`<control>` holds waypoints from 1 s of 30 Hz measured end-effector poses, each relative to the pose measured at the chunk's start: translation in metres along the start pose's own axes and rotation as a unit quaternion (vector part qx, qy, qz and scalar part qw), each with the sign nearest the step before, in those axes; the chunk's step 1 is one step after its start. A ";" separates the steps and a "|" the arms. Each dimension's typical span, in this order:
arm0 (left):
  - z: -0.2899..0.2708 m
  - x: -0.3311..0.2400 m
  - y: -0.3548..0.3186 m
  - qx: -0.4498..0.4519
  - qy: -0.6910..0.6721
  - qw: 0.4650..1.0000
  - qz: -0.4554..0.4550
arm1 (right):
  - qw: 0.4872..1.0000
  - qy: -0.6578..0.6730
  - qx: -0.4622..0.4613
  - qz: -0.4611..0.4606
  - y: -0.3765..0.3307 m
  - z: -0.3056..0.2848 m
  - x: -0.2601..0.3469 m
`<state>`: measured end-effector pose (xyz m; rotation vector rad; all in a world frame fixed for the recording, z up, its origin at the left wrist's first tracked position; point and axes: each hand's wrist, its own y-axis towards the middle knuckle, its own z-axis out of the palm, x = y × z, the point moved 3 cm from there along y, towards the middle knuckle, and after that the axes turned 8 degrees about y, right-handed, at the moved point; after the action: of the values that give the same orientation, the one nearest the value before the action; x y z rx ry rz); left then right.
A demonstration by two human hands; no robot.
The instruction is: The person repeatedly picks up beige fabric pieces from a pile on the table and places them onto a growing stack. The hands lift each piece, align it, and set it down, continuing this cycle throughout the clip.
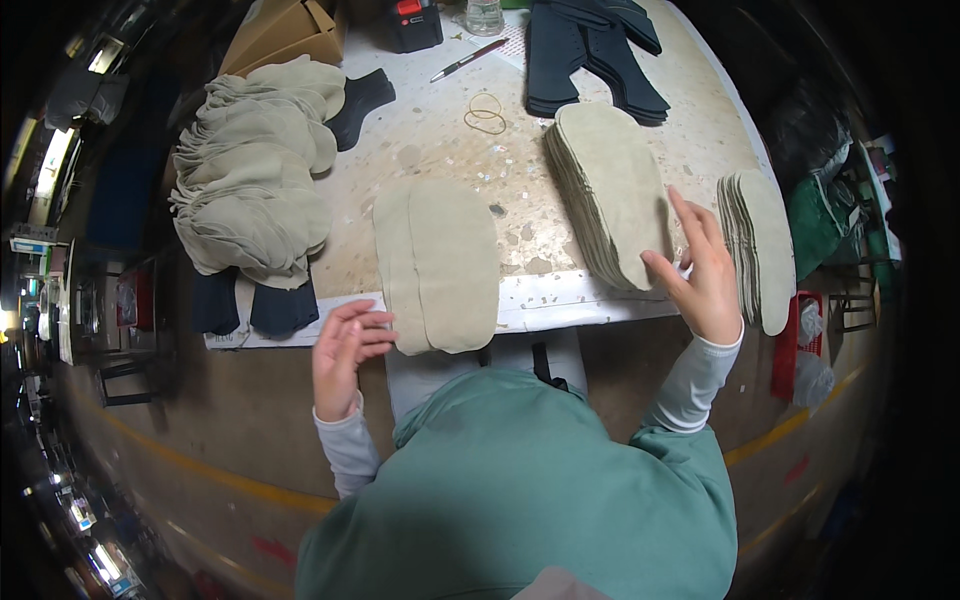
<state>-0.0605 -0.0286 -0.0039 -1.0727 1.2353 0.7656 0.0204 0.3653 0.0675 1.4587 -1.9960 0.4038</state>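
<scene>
Far left, a big slumped pile of beige cut pieces [255,165] sat over dark pieces. Left hand [345,355] was open, fingers loosely curled, holding nothing, just beside 2 overlapped beige pieces [440,262] at the table edge [560,300]. Right hand [705,275] was open, fingers spread, touching the near end of the tall beige stack [610,200]; another beige stack [758,245] stood beside it. Risk: that stack leaned, so a nudge could fan it off the edge. Cardboard box [285,35] at top left, contents hidden.

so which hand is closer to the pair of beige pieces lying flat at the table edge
Left. The left hand is right beside the pair of beige pieces; the right hand is off at the tall beige stack.
</scene>
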 end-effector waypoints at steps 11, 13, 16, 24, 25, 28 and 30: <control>-0.007 0.000 0.002 -0.071 0.057 0.995 0.029 | 0.966 -0.174 -0.058 -0.185 0.034 0.080 0.018; -0.009 0.001 0.001 -0.087 0.058 0.994 0.021 | 0.967 -0.160 -0.068 -0.187 0.032 0.078 0.019; -0.011 0.001 0.002 -0.087 0.080 0.993 0.020 | 0.978 -0.023 -0.069 -0.195 0.028 0.067 0.028; 0.003 0.004 -0.001 -0.052 0.239 0.969 -0.027 | 0.843 0.529 0.096 0.025 -0.002 0.138 0.061; 0.007 0.003 -0.004 -0.065 0.251 0.966 -0.024 | 0.832 0.546 0.084 0.054 -0.001 0.149 0.061; 0.017 0.004 -0.009 -0.083 0.225 0.971 -0.019 | 0.822 0.563 0.061 0.050 -0.002 0.160 0.057; 0.024 0.003 -0.013 -0.083 0.249 0.965 -0.005 | 0.833 0.546 0.074 0.045 -0.003 0.162 0.055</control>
<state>-0.0392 -0.0107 -0.0044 -1.4656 1.6059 0.6158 -0.0369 0.2296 -0.0200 0.8411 -1.0847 1.1465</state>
